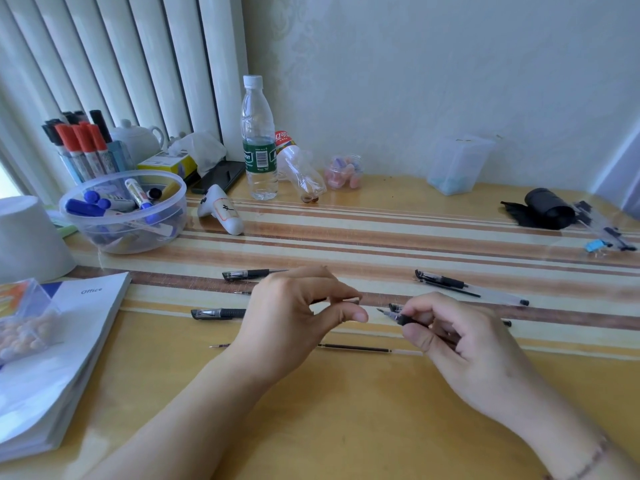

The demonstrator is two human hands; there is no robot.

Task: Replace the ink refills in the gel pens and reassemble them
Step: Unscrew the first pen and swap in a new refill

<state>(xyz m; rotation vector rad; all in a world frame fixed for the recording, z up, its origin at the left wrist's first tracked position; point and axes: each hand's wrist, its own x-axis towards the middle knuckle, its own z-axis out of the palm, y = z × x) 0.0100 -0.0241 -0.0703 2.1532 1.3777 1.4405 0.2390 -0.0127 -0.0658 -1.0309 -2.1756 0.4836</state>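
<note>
My right hand (457, 341) grips a gel pen (394, 315) by its black grip, the metal tip pointing left. My left hand (294, 317) hovers just left of it, thumb and forefinger pinched on a small dark pen part (353, 301) that is mostly hidden. A loose refill (353, 348) lies on the table below both hands, partly hidden by my left wrist. Capped gel pens lie at the far left (249, 274) and near left (216, 313). Another pen and refill (446, 284) lie at the right.
A clear bowl of markers (121, 209), a marker holder (83, 147), a water bottle (258, 140), a white cup (27, 237) and an "Office" book (52, 358) stand at the left. A black roll (547, 207) and small clear containers sit at the back right.
</note>
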